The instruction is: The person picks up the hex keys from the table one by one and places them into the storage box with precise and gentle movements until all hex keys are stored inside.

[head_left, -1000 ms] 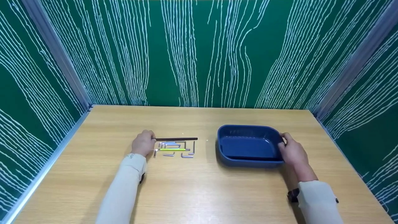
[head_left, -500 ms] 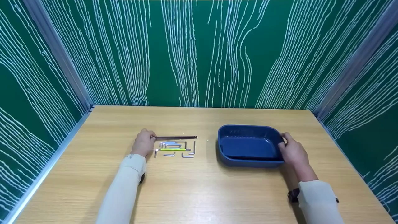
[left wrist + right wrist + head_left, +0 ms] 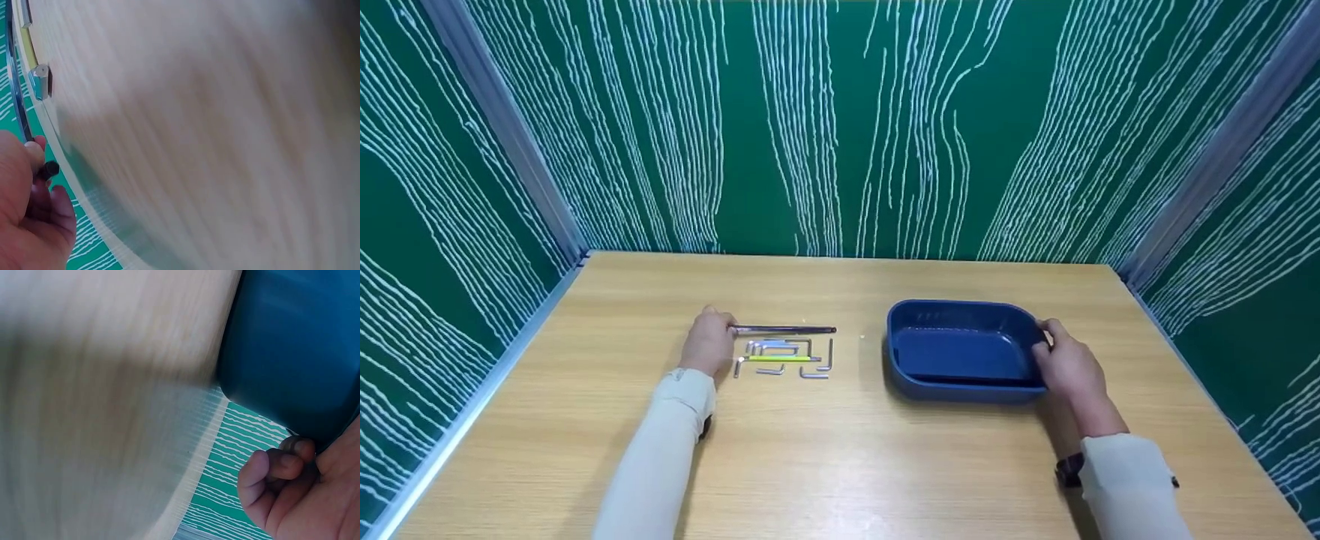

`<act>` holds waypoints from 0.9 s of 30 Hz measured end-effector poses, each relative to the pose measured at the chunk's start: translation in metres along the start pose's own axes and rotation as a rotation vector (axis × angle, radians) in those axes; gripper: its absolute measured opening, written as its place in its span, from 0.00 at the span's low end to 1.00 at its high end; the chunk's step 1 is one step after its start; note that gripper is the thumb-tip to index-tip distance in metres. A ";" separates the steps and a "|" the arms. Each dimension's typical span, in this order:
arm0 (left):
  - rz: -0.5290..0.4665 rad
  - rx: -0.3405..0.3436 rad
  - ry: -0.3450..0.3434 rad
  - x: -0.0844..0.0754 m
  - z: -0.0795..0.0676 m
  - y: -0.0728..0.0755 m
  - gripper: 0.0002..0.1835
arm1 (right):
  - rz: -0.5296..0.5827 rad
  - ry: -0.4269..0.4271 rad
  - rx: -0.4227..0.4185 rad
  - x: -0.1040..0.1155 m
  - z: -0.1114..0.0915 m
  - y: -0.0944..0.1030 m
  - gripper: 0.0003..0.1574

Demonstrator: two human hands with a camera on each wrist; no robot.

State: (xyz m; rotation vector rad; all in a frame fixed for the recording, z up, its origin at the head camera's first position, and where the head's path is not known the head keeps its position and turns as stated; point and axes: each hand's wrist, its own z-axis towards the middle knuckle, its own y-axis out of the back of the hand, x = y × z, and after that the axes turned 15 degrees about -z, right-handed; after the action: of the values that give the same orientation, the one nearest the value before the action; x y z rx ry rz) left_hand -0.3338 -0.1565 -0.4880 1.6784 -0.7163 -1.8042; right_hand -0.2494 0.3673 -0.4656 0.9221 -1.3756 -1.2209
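Observation:
My left hand (image 3: 709, 343) pinches one end of a long black hex key (image 3: 787, 330), whose shaft points right across the table. In the left wrist view, its short bent end (image 3: 50, 169) shows between thumb and fingers (image 3: 63, 211). Just nearer to me lie a yellow-green hex key (image 3: 776, 359) and several silver hex keys, one of them an upright L (image 3: 830, 356) at the right. My right hand (image 3: 1071, 369) grips the right side of a deep blue plastic bin (image 3: 967, 393). Curled fingers (image 3: 256, 472) show beside the bin's wall in the right wrist view.
The wooden table (image 3: 840, 465) meets a green wall (image 3: 855, 150) with white wavy lines at its back. Similar green panels and grey metal posts (image 3: 502, 120) flank both sides. The bin stands right of the hex keys, with bare wood between them.
My left hand has moved the black hex key slightly toward the back, widening the gap to the smaller hex keys. The right hand and the bin stay in place.

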 end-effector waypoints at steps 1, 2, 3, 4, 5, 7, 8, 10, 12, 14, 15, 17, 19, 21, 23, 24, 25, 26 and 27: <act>0.008 -0.004 -0.006 0.000 0.000 0.000 0.08 | 0.000 0.001 -0.002 0.000 0.000 0.000 0.27; 0.014 -0.007 -0.007 0.000 0.000 0.000 0.08 | -0.003 0.002 -0.009 0.000 -0.001 0.000 0.27; 0.022 -0.011 -0.011 0.000 0.000 0.000 0.08 | -0.004 0.004 -0.015 0.000 -0.001 0.000 0.26; 0.031 -0.014 -0.016 0.000 0.000 0.001 0.08 | -0.011 0.005 -0.029 0.000 -0.002 -0.001 0.26; 0.038 -0.014 -0.018 0.000 -0.001 0.001 0.09 | -0.016 0.007 -0.043 0.000 -0.002 -0.001 0.25; 0.026 0.003 -0.020 0.000 -0.002 0.002 0.09 | -0.025 0.010 -0.067 0.001 -0.002 -0.001 0.25; 0.023 0.006 -0.017 0.000 -0.002 0.002 0.10 | -0.027 0.011 -0.075 0.001 -0.002 -0.001 0.25; 0.018 0.010 -0.014 0.000 -0.003 0.002 0.10 | -0.031 0.011 -0.087 0.001 -0.002 -0.002 0.24; 0.003 0.015 -0.006 0.001 -0.003 0.001 0.10 | -0.029 0.010 -0.083 0.002 -0.001 -0.001 0.24; -0.012 0.017 0.006 0.002 -0.003 0.001 0.10 | -0.031 0.009 -0.078 0.002 -0.001 -0.001 0.24; -0.019 0.018 0.004 0.002 -0.003 0.001 0.10 | -0.031 0.007 -0.074 0.002 -0.001 -0.002 0.25; -0.034 0.015 0.008 0.004 -0.003 0.001 0.10 | -0.033 0.007 -0.070 0.002 -0.001 -0.002 0.25; -0.046 0.012 0.010 0.004 -0.003 0.001 0.10 | -0.032 0.009 -0.063 0.002 -0.001 -0.002 0.25; -0.053 0.002 0.015 0.004 -0.003 0.001 0.10 | -0.029 0.012 -0.057 0.003 -0.001 -0.001 0.25; -0.075 0.001 0.036 0.002 -0.003 0.001 0.11 | -0.026 0.014 -0.049 0.003 -0.001 -0.001 0.26; -0.090 0.005 0.045 0.001 -0.003 0.001 0.12 | -0.024 0.013 -0.042 0.002 -0.001 -0.001 0.26; -0.104 0.008 0.053 -0.001 -0.004 0.001 0.13 | -0.023 0.012 -0.038 0.002 -0.001 0.000 0.26; -0.119 0.013 0.060 -0.002 -0.004 0.001 0.14 | -0.023 0.009 -0.036 0.002 -0.001 0.000 0.26; -0.128 0.015 0.060 -0.004 -0.004 0.001 0.14 | -0.022 0.008 -0.032 0.001 -0.001 0.000 0.26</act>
State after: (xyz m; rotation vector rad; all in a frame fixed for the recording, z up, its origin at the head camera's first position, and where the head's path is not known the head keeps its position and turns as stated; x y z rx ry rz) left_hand -0.3297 -0.1545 -0.4848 1.8178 -0.6101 -1.8299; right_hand -0.2491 0.3660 -0.4649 0.9206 -1.3392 -1.2513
